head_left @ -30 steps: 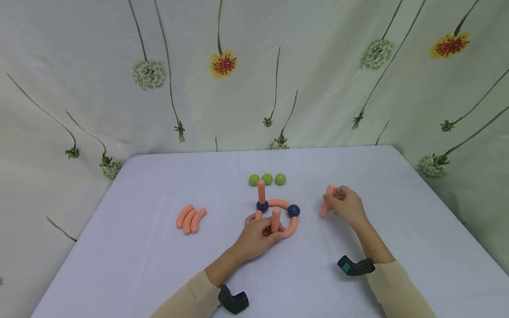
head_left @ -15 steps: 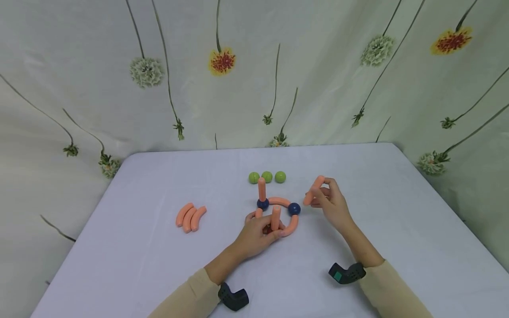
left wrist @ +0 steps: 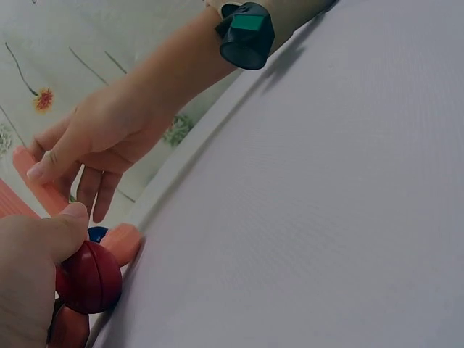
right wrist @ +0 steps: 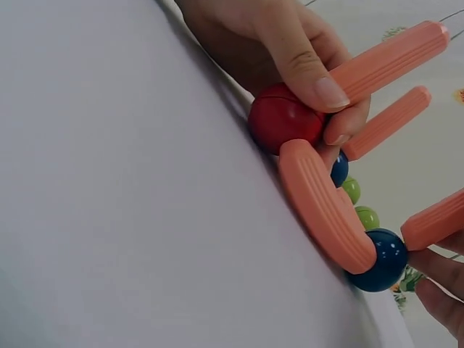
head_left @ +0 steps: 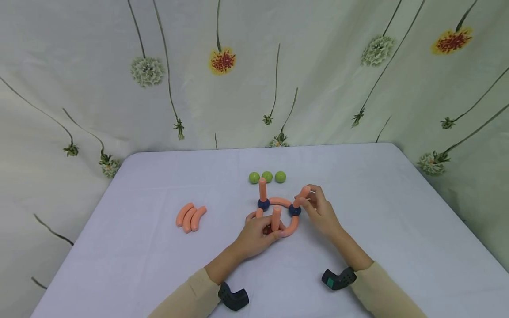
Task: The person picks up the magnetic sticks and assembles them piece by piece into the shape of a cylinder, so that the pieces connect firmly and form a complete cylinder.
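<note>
A ring of curved orange pieces (head_left: 291, 227) and balls lies on the white table (head_left: 159, 265). My left hand (head_left: 262, 229) pinches the ring's red ball (right wrist: 283, 116), which carries an upright orange stick (head_left: 275, 218). A second stick (head_left: 262, 190) stands on the far blue ball (head_left: 263, 204). My right hand (head_left: 306, 201) pinches a straight orange stick (head_left: 302, 195), tilted, its lower end at the right blue ball (head_left: 294, 210). In the right wrist view that stick (right wrist: 435, 217) meets the blue ball (right wrist: 384, 259) beside a curved piece (right wrist: 322, 206).
Three green balls (head_left: 267, 177) sit in a row behind the ring. Three curved orange pieces (head_left: 191, 217) lie side by side at the left. A flowered cloth (head_left: 254, 66) hangs behind and around the table.
My right hand has carried the orange stick leftward from the open table to the right blue ball of the ring. My left hand has stayed on the red ball.
</note>
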Available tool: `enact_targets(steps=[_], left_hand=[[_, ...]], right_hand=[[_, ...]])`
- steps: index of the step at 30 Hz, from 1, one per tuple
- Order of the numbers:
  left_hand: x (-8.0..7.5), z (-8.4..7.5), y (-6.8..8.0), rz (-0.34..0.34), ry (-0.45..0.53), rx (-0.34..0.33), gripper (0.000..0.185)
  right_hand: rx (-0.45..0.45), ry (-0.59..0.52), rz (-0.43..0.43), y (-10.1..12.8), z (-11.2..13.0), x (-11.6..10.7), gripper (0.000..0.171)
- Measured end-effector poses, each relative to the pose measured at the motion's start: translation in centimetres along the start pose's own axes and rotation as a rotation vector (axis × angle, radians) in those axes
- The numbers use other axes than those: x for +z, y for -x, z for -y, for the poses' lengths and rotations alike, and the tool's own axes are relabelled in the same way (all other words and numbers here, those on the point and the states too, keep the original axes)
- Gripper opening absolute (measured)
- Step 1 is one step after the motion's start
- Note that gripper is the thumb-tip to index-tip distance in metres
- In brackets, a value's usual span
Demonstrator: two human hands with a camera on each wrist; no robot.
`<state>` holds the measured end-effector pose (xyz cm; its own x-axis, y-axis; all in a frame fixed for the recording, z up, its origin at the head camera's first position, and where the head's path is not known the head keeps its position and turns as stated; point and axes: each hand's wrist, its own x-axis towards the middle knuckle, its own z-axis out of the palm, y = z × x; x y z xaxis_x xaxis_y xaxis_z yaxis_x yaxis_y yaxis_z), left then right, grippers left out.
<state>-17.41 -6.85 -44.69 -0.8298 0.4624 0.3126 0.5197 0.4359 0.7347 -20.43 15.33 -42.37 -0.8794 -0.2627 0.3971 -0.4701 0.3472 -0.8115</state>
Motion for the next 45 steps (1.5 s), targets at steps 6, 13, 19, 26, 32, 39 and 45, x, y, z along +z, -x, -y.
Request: enact_targets(steps=[6,13,19,26,32,39,45], left_hand=[[0.0,0.0,0.0,-0.003,-0.007,0.011,0.01],[-0.1,0.1,0.0,-0.004,-0.014,0.025,0.01],[-0.1,0.1,0.2,-0.002,0.003,0.013,0.008],[0.0,0.1,0.5,-0.014,0.009,0.018,0.01],[0.1,0.3,0.5,-0.02,0.015,0.022,0.011],[0.2,0.3,0.4,-0.027,0.002,0.048,0.009],[0.3,0.6,0.1,-0.136,-0.052,0.077,0.007]], right_hand=[[-0.071,0.091,-0.02,0.1,-0.5,0.4,0.033],[-0.009,0.148,0.017,0.2,-1.1,0.9,0.022],[0.072,0.134,0.039,0.7,-1.9,1.5,0.021],[0.099,0.123,0.026,0.9,-2.1,1.6,0.02],[0.089,0.118,0.02,0.9,-2.2,1.5,0.02],[0.094,0.113,0.016,0.9,-2.1,1.4,0.018],[0.061,0.127,-0.011,0.8,-2.1,1.4,0.016]])
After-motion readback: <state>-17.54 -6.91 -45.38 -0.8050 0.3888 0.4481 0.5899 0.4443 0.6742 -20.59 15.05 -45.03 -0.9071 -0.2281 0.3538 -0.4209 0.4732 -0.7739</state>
